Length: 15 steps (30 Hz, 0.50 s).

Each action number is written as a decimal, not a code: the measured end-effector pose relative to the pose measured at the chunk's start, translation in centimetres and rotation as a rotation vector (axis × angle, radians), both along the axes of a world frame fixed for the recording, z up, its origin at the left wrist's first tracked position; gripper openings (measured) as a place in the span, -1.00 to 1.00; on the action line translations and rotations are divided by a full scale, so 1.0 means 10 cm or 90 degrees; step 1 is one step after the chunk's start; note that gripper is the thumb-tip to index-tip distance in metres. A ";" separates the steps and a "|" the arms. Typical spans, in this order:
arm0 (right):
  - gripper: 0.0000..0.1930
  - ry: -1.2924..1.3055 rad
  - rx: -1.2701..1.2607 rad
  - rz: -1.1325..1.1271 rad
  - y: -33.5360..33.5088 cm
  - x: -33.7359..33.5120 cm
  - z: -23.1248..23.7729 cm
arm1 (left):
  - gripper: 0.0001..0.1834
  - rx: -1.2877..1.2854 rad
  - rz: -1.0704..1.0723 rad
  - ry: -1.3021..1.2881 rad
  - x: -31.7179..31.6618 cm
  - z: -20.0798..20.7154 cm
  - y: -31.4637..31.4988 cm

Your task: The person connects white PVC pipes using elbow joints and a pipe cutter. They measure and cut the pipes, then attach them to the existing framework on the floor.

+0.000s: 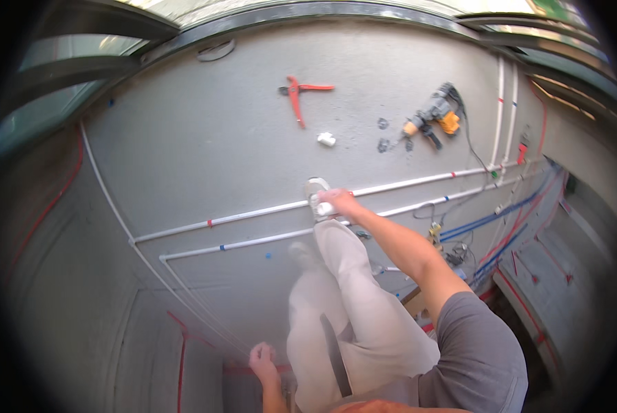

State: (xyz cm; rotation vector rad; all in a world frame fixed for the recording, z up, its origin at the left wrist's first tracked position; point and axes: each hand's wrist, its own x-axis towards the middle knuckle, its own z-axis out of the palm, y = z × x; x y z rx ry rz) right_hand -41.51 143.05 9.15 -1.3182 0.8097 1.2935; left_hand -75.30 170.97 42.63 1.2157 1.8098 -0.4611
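Observation:
My right hand [341, 201] is closed on a small white pipe fitting [326, 208], close above my light shoe [315, 184] and the two white pipes. Its fingers partly hide the fitting. My left hand [262, 359] is low beside my left leg, its fingers curled and blurred, so I cannot see whether it holds anything. A similar white fitting [327, 140] lies loose on the grey floor ahead of my foot. Farther out, a red pipe cutter [296, 100] rests with its handles spread apart.
A hammer drill [432, 118] with a cord lies at the right, beside dark round marks on the floor. Two white pipes [260, 213] run across the floor at my feet. Blue pipes [487, 221] and tangled cables [458, 256] are at the right. A window frame [308, 9] bounds the far side.

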 end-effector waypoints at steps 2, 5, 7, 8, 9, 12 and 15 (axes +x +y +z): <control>-0.68 -0.003 0.126 0.037 0.46 -0.12 0.78 | -0.64 -0.011 -0.077 -0.099 0.77 0.06 0.17; -0.63 -0.331 0.210 0.092 1.18 -0.26 2.06 | -0.46 -0.070 0.006 -0.354 1.87 0.29 0.10; -0.61 -0.357 0.293 0.149 1.52 -0.28 2.77 | -0.38 -0.231 0.259 -0.485 2.49 0.34 0.05; -0.61 -0.434 0.345 0.145 1.66 -0.25 3.03 | -0.34 -0.306 0.404 -0.549 2.73 0.37 0.06; -0.60 -0.498 0.309 0.147 1.72 -0.13 3.17 | -0.40 -0.175 0.257 -0.405 2.96 0.36 0.08; -0.59 -0.590 0.228 0.101 1.69 -0.06 3.48 | -0.50 -0.217 0.145 -0.372 3.25 0.35 0.23; -0.58 -0.519 0.148 0.097 1.27 0.00 3.48 | -0.73 -0.236 -0.051 -0.284 3.23 0.33 0.44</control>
